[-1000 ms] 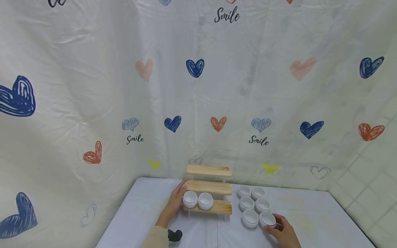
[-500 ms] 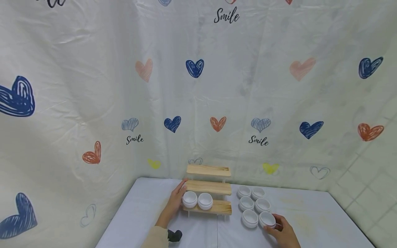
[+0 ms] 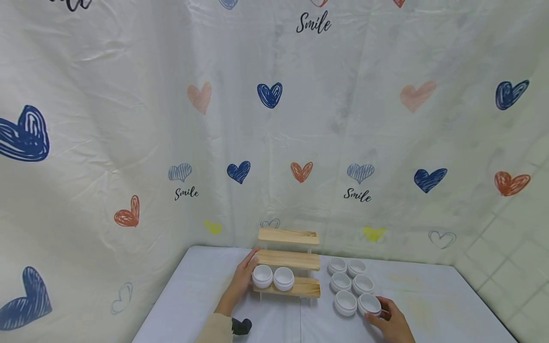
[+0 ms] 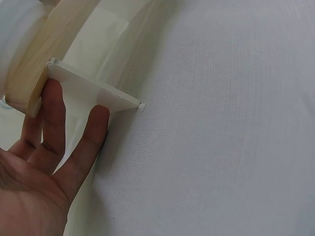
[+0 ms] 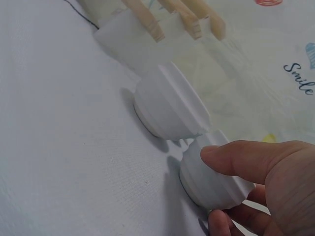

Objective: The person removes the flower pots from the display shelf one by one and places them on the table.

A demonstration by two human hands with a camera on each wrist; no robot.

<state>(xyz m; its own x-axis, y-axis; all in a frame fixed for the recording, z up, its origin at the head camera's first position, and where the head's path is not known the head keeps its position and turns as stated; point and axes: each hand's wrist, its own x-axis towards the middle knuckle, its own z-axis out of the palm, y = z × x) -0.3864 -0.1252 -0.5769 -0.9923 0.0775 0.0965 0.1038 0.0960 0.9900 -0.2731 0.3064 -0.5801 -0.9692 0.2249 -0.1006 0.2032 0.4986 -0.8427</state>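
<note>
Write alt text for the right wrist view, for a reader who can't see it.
A right hand at lower right grips a white bowl close beside a second white bowl on a white tabletop. Beyond them are three wooden shelves, cut off by the top edge, and a pale backdrop printed with "Smile".

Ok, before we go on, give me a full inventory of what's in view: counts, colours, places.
Three-tier stand: one, pale wood with white supports, toward the table's back
Small bowls: eight, white; two on the lowest tier, six on the table in three rows right of the stand
Table: one, white-covered, under both
Backdrop: one or more sheets, white with coloured hearts and "Smile", behind the table
Unclear object: one, black, by the left wrist
Sleeve: one, beige, left arm
Left hand: one, bare, fingers touching the stand's left side
Right hand: one, bare, holding the nearest right bowl
</note>
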